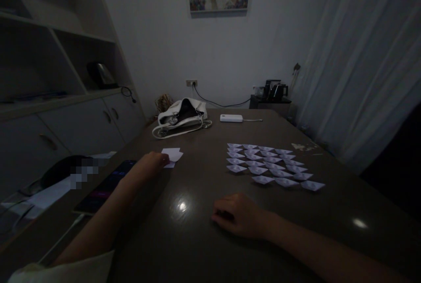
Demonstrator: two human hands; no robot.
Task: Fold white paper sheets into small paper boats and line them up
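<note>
At the left of the table, my left hand (pixel 153 163) reaches over a few small white paper sheets (pixel 171 150). Its fingers pinch the near edge of the top sheet, which curls up slightly. My right hand (pixel 238 216) rests on the tabletop at centre right, fingers curled in loosely, with nothing visible in them. Beyond it stand several folded white paper boats (pixel 263 180) in rows, the nearest row shorter than those behind. No part of my right hand touches them.
A phone (pixel 108 184) with a charging cable lies under my left forearm's side. Farther back are a white handbag (pixel 184 118) and a white power bank (pixel 231 118) with a short cable. Papers (pixel 52 193) lie at the left edge. Shelves line the left; a curtain hangs right.
</note>
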